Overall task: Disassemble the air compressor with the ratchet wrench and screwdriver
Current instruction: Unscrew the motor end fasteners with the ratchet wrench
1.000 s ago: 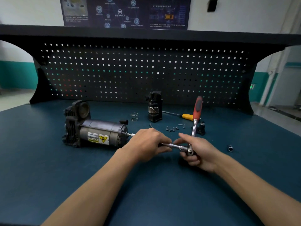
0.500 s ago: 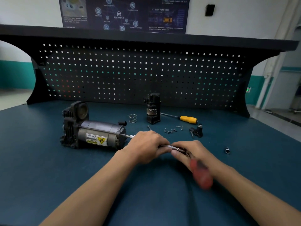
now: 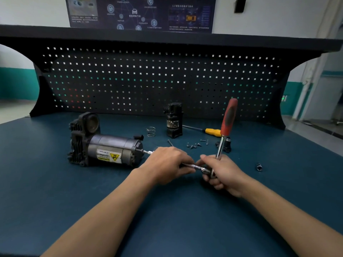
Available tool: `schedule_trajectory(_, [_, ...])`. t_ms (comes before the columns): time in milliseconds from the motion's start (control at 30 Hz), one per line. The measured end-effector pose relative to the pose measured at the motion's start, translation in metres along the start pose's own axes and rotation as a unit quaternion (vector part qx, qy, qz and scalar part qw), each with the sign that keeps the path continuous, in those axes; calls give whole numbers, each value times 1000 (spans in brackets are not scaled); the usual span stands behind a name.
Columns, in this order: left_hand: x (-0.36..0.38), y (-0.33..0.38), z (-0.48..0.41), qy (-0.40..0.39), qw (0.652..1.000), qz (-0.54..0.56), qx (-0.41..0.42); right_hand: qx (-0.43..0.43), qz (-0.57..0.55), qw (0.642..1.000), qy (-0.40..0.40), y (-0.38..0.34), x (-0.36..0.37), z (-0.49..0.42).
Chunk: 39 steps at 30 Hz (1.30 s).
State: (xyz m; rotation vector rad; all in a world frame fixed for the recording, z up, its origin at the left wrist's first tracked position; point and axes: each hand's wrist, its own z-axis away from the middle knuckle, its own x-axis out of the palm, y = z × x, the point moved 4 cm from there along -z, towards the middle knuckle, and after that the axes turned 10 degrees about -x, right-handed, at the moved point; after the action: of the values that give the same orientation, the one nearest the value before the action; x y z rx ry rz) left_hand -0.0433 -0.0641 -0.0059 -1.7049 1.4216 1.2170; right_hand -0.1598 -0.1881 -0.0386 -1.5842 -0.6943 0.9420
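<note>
Read "Do NOT touch" on the white-and-yellow label point(image 3: 108, 156) of the air compressor point(image 3: 113, 143), beside a black hazard mark in a yellow triangle. Made out Chinese headings on the dark wall poster point(image 3: 141, 13), too blurred to read. Likewise the green lit sign point(image 3: 284, 98) at far right.

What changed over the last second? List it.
The ratchet swung down toward the person, then back upright, turned by the right hand. The left hand kept gripping the extension bar. Compressor, screwdriver, spring and screws stayed put.
</note>
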Motion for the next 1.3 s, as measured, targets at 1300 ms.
schedule_trajectory(1300, [-70, -84, 44, 60, 982, -131, -121, 34, 327, 943, 58, 7, -85, -8])
